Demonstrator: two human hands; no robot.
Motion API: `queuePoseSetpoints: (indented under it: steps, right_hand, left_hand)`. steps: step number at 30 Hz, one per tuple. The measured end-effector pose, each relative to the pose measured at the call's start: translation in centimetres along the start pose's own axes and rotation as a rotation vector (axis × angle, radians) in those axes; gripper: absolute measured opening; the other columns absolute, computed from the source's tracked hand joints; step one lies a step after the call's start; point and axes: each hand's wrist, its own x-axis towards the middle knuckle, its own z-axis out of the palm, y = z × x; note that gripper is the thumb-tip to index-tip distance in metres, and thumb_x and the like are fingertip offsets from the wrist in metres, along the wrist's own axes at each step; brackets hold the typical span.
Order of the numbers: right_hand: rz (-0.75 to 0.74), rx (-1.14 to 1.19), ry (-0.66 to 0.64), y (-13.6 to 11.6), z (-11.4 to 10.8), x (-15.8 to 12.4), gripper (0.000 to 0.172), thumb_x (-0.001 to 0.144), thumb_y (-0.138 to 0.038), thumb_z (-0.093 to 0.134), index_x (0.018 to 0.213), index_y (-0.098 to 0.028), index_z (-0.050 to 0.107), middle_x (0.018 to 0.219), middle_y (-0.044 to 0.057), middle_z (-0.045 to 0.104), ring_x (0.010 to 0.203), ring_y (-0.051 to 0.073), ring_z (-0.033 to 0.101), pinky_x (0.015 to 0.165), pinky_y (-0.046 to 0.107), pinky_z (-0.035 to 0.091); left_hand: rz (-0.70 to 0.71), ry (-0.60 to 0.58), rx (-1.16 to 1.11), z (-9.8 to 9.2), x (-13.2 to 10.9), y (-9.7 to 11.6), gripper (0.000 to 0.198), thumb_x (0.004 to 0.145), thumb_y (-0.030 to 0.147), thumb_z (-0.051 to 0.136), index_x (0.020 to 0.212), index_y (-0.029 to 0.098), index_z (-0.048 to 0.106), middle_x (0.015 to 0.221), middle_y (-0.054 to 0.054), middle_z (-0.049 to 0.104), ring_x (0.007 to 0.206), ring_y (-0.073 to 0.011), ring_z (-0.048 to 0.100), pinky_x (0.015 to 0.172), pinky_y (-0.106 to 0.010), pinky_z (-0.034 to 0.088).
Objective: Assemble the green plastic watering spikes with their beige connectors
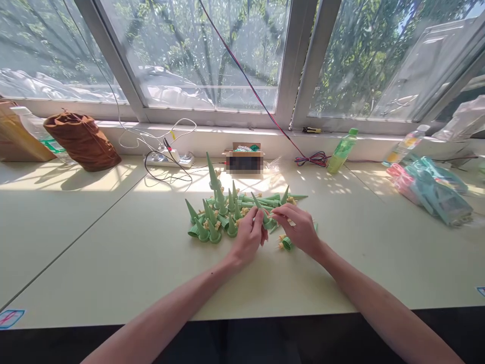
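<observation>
My left hand [247, 237] is closed around a green plastic watering spike [255, 199], its pointed tip sticking up above the fingers. Close beside it, the thumb and fingertips of my right hand [301, 230] are pinched together at the spike's side. Whatever small piece sits between those fingertips is too small to name. Around both hands lies a heap of similar green cone spikes [214, 233], some upright on their caps and some on their sides. Small yellow valve pieces [281, 241] show among them. A loose green cap [287, 243] rests below my right hand.
Along the window side stand a brown drawstring bag [81, 141], a power strip [182, 160] with cables, a small box [244, 159] and a green bottle [342, 151]. At right are another bottle [406, 145] and pink and teal plastic bags [435, 189]. The table's front edge [212, 319] runs beneath my forearms.
</observation>
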Motion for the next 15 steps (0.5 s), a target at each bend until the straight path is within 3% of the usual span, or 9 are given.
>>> queuePoseSetpoints:
  steps: [15]
  right_hand:
    - [0.035, 0.007, -0.001, 0.11, 0.31, -0.42, 0.011, 0.098, -0.023, 0.058, 0.092, -0.02, 0.066, 0.077, 0.003, 0.067, 0.065, 0.014, 0.059, 0.059, 0.026, 0.05]
  left_hand:
    - [0.05, 0.039, 0.128, -0.15, -0.23, 0.51, 0.041, 0.098, 0.055, 0.045, 0.077, 0.02, 0.043, 0.056, 0.009, 0.035, 0.039, -0.0064, 0.049, 0.038, -0.018, 0.033]
